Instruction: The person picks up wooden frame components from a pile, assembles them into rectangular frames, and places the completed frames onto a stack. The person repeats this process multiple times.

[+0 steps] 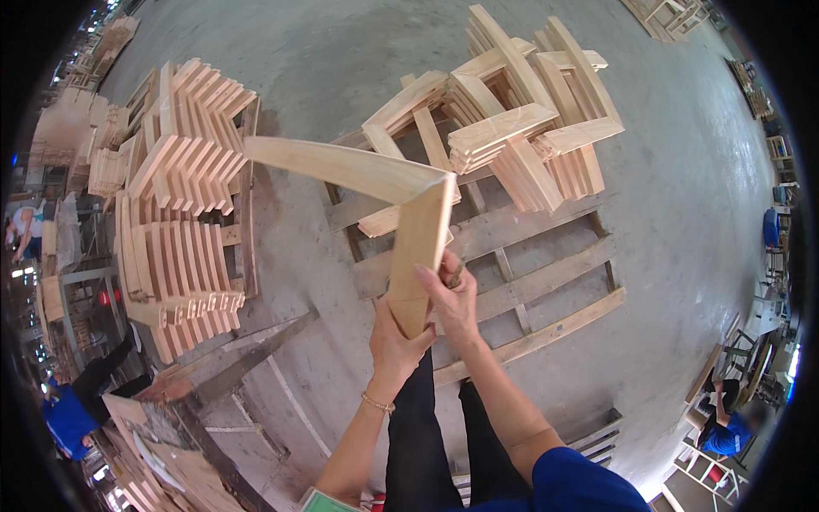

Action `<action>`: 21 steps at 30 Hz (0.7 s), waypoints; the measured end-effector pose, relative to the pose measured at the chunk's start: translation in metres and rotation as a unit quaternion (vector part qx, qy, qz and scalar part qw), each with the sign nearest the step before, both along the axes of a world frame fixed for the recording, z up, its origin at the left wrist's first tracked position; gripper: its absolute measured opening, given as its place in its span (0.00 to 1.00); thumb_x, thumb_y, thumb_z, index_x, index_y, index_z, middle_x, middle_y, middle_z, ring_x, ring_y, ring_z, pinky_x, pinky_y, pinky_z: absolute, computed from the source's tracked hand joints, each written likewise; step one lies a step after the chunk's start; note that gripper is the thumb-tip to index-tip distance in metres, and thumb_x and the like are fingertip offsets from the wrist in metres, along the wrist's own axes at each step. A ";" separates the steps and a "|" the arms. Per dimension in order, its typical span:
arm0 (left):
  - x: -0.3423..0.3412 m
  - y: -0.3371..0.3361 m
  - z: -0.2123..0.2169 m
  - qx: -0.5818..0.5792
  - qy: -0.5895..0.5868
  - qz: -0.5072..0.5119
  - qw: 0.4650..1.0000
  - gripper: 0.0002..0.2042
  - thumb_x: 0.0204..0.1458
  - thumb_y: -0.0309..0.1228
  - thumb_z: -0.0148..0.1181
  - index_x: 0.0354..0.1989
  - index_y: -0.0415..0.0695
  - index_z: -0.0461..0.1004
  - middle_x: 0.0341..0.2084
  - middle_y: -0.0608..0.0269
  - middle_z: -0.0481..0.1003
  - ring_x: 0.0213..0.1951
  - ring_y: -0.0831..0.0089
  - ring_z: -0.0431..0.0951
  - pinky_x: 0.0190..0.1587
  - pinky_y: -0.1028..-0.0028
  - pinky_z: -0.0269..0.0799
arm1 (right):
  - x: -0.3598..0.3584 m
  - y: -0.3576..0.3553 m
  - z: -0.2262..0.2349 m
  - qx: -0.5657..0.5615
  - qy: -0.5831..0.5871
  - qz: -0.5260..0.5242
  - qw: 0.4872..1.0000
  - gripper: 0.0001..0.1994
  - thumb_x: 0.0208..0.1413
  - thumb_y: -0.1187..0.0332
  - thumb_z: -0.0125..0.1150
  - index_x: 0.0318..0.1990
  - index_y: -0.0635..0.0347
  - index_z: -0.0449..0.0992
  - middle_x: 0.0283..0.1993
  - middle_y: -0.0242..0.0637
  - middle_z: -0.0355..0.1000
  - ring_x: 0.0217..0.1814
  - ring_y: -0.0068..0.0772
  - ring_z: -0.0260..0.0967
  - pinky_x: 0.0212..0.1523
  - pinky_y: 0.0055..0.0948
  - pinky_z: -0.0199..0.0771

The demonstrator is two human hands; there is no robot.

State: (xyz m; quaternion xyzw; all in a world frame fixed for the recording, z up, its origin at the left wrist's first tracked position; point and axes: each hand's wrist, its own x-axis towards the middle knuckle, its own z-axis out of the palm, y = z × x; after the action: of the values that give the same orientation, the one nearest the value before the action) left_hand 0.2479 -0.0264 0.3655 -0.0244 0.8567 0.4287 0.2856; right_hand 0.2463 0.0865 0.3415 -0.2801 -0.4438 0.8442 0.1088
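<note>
An L-shaped wooden frame piece is held up before me, its long arm reaching to the far left and its short leg pointing down toward me. My left hand wraps round the lower end of that leg, a beaded bracelet on the wrist. On the leg's right edge, my right hand is closed, with the thumb against the wood. A small brownish item shows at the right hand's fingers; I cannot make out what it is. Parts of the fingers behind the wood are hidden.
Ahead, similar wooden frames are piled on a slatted wooden pallet. Tall stacks of angled frames stand at the left. A wooden structure lies lower left. Other people in blue sit or work at the left and right rims.
</note>
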 end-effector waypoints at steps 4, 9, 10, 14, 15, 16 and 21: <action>-0.048 -0.016 -0.106 -0.107 0.160 -0.153 0.969 0.33 0.32 0.35 0.68 0.51 0.46 0.62 0.37 0.54 0.71 0.39 0.54 0.73 0.41 0.59 0.67 | 0.017 0.022 -0.066 0.047 -0.114 0.006 0.992 0.19 0.56 0.72 0.58 0.54 0.71 0.66 0.46 0.37 0.72 0.46 0.23 0.70 0.48 0.21 0.69; -0.132 -0.023 -0.183 -0.108 0.249 -0.309 0.912 0.30 0.32 0.33 0.65 0.48 0.46 0.64 0.34 0.57 0.71 0.40 0.57 0.71 0.41 0.59 0.63 | 0.124 0.038 -0.158 0.078 -0.288 0.037 0.954 0.18 0.56 0.71 0.58 0.52 0.71 0.69 0.45 0.41 0.73 0.47 0.26 0.71 0.46 0.24 0.70; -0.145 -0.019 -0.198 -0.117 0.253 -0.329 0.902 0.29 0.32 0.33 0.65 0.48 0.46 0.64 0.34 0.58 0.71 0.41 0.58 0.71 0.43 0.59 0.62 | 0.143 0.038 -0.169 0.070 -0.303 0.020 0.950 0.17 0.55 0.71 0.58 0.51 0.71 0.70 0.44 0.41 0.74 0.46 0.26 0.72 0.46 0.24 0.70; -0.202 -0.021 -0.252 -0.130 0.282 -0.388 0.868 0.29 0.32 0.33 0.65 0.49 0.46 0.64 0.36 0.60 0.71 0.44 0.62 0.71 0.49 0.59 0.58 | 0.167 0.035 -0.186 0.076 -0.359 0.060 0.928 0.15 0.56 0.71 0.56 0.49 0.71 0.70 0.39 0.38 0.75 0.42 0.25 0.73 0.43 0.22 0.70; -0.213 -0.016 -0.264 -0.156 0.268 -0.403 0.861 0.29 0.33 0.32 0.64 0.49 0.46 0.64 0.38 0.59 0.71 0.45 0.61 0.70 0.50 0.59 0.58 | 0.169 0.034 -0.190 0.076 -0.381 0.068 0.919 0.16 0.55 0.70 0.57 0.49 0.71 0.71 0.38 0.40 0.76 0.42 0.25 0.73 0.43 0.23 0.70; -0.220 -0.007 -0.274 -0.176 0.252 -0.421 0.853 0.29 0.34 0.31 0.64 0.50 0.46 0.63 0.40 0.57 0.70 0.46 0.61 0.70 0.51 0.59 0.58 | 0.176 0.032 -0.193 0.076 -0.409 0.073 0.907 0.16 0.54 0.69 0.57 0.48 0.70 0.72 0.37 0.41 0.77 0.42 0.26 0.74 0.44 0.24 0.70; -0.227 0.020 -0.307 -0.197 0.212 -0.419 0.861 0.26 0.38 0.27 0.61 0.50 0.43 0.62 0.50 0.50 0.65 0.53 0.59 0.66 0.56 0.58 0.57 | 0.182 0.011 -0.217 0.044 -0.396 0.053 0.916 0.16 0.53 0.69 0.57 0.47 0.69 0.73 0.36 0.38 0.77 0.41 0.24 0.73 0.43 0.24 0.70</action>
State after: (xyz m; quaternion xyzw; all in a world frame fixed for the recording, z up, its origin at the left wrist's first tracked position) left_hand 0.0211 -0.0060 0.0585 0.3729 0.8925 0.0859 0.2388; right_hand 0.4280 0.0978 0.1246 -0.5626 -0.5014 0.6483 -0.1088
